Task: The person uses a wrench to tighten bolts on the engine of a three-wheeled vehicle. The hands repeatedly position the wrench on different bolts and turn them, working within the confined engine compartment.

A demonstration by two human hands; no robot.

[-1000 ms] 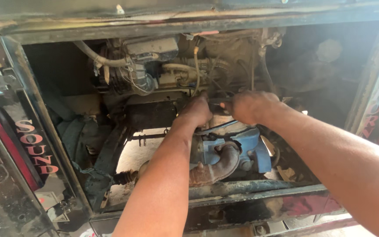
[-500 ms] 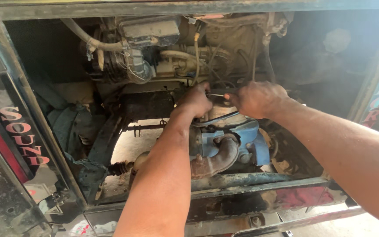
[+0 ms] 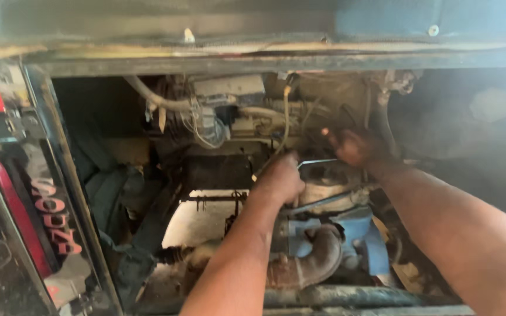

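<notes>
Thin metal tool [image 3: 316, 162]: slim, bright, rod-like, probably a spanner or driver shaft; exact kind not clear. Spans between both hands at centre of the engine bay, just above the pale rounded housing [image 3: 329, 190].

Left hand [image 3: 277, 178]: curled closed round the near end of the tool, knuckles up, forearm rising from 6 o'clock.

Right hand [image 3: 352, 146]: at 2 o'clock of the left hand, fingers bent into the dark recess at the tool's far end; appears to grip or steady something there, grasp not fully visible, blurred.

Progress, as judged: fastener work in hand, tool seated and engaged; nothing visibly detached or laid aside; pipes, hoses and housings all in place. Removal or tightening apparently not finished.

Pale rounded housing: dusty cream, smooth-curved, directly below the tool.

Blue casting [image 3: 358, 240]: at 5 o'clock of the tool, painted metal, blocky, chipped and grimy.

Curved pipe [image 3: 317, 263]: at 6 o'clock, thick rusty-brown bend, rough scaled surface.

Hoses and wires [image 3: 206, 120]: at 10 o'clock, pale rubber hose, thin looped cables, dust-coated.

Grey box unit [image 3: 229, 88]: at 11 o'clock, rectangular, dull.

Bay frame [image 3: 253, 58]: dark steel rim, scuffed, along 12 o'clock.

Opened panel [image 3: 24, 216]: at 9 o'clock, glossy black with red lettering and trim.
</notes>
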